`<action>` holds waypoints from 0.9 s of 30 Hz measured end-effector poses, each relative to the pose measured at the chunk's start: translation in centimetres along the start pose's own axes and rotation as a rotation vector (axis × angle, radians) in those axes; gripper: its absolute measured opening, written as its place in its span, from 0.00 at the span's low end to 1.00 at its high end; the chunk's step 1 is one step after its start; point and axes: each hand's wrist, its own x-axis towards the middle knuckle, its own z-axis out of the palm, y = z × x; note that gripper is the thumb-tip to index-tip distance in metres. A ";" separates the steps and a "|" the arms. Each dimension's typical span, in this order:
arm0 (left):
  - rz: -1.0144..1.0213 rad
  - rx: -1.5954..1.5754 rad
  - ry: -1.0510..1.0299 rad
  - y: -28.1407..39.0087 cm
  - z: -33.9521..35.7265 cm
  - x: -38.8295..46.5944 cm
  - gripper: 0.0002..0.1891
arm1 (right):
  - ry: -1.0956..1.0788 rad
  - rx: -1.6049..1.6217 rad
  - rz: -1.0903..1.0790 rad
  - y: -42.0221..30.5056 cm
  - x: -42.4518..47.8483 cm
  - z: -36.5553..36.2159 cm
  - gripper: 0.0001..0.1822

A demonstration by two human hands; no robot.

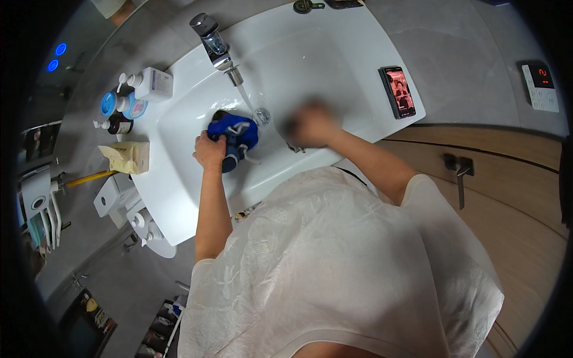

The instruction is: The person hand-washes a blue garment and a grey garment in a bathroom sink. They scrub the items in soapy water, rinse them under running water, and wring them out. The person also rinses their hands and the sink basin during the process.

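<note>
My left hand (pixel 210 150) grips a blue fabric article with white laces (pixel 235 132), possibly a shoe, low in the white washbasin (pixel 179 179). Its dark end points toward me. Water runs from the chrome faucet (pixel 215 42) and falls beside the article, near the round drain (pixel 262 116). To the right, my right hand (pixel 315 125) is over the near side of the basin. A blur covers its fingers, so whether it holds anything is hidden. Part of a small patterned thing (pixel 295 147) shows just below that hand.
Pump bottles (pixel 154 85) and a tissue pack (pixel 132 157) line the left rim. A lit phone (pixel 398 92) lies on the right rim, with a white digital timer (pixel 540 87) farther right. A round black object (pixel 303 6) sits at the back. A wooden door with a dark handle (pixel 461 179) is to the right.
</note>
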 end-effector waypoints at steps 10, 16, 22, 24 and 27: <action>0.548 -0.162 0.304 -0.2 3.1 -3.5 0.37 | 0.382 0.703 -0.004 0.7 2.7 3.8 0.17; 0.417 -0.795 -0.238 1.4 1.8 -5.9 0.38 | 0.134 1.490 0.022 -7.0 -0.2 -1.6 0.14; 0.287 -0.758 -0.226 0.2 -0.3 -5.5 0.11 | 0.275 1.603 -0.031 -6.9 -0.7 -0.4 0.16; 0.151 -1.118 -0.242 -0.1 -1.1 -5.9 0.07 | 0.400 1.547 0.001 -6.7 -1.1 -0.9 0.16; 0.160 -1.123 -0.135 -1.1 -2.7 -6.3 0.07 | 0.417 1.442 0.109 -6.7 -2.0 -4.3 0.16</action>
